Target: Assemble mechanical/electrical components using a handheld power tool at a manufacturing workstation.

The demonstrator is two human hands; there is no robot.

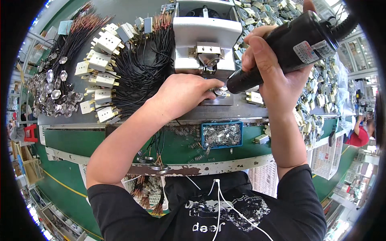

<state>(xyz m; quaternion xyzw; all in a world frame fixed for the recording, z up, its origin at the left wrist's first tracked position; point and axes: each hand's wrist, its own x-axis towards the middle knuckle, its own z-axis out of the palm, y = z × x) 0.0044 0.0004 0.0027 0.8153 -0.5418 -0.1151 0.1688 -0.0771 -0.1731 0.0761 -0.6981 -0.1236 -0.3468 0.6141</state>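
Observation:
My right hand (pixel 277 68) is wrapped round a black corded electric screwdriver (pixel 287 46), which slants down to the left. Its nose ends beside a small round metal part (pixel 219 92) on the base of a silver bench machine (pixel 205 36). With thumb and forefinger my left hand (pixel 185 94) pinches this part from its left side; the fingers partly cover it. Whether the screwdriver's bit touches the part cannot be made out. Just above my left fingertips sits the machine's metal head (pixel 209 54).
Black wires (pixel 140 64) with white block-shaped connectors (pixel 102 80) spread left of the machine, beside round metal caps (pixel 56 94). Grey and white blocks (pixel 321 88) heap up on the right. A blue tray (pixel 222 145) of metal clips stands near the front edge, with loose springs (pixel 185 130) alongside.

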